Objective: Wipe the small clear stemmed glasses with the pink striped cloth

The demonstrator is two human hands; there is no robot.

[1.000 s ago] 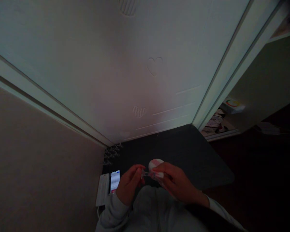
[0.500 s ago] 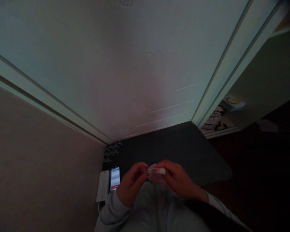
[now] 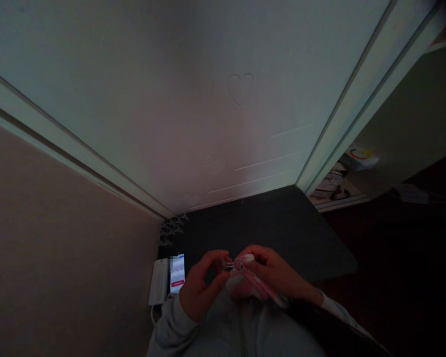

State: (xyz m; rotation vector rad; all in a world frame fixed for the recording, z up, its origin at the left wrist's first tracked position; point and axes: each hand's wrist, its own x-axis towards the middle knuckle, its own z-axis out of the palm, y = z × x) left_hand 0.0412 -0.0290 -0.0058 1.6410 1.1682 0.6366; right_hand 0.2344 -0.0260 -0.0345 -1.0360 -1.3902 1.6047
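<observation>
My left hand (image 3: 205, 283) is closed in a pinch on a small clear clip-like piece (image 3: 228, 266), whose slim prongs point right. Its exact kind is too dim to make out. In my right hand (image 3: 273, 272) is a bunched pink-and-white cloth (image 3: 245, 285), its gathered upper end against the clear piece. Loose folds of the cloth hang below the fingers, in front of my grey zipped top. A long dark strip (image 3: 315, 317), perhaps a strap or hair, runs from beside the right wrist to the lower right.
Beyond my hands is a dark tabletop (image 3: 252, 223) against a white panel (image 3: 193, 109) with raised hearts. Several small clear pieces (image 3: 172, 229) lie in its back left corner. A lit phone (image 3: 177, 273) stands by a white device (image 3: 158, 281) with a cable. Shelf items (image 3: 330, 181) show right.
The cloth has swung down and opened out below my right hand, so more pink folds show. Both hands stay close together. The camera view has shifted slightly.
</observation>
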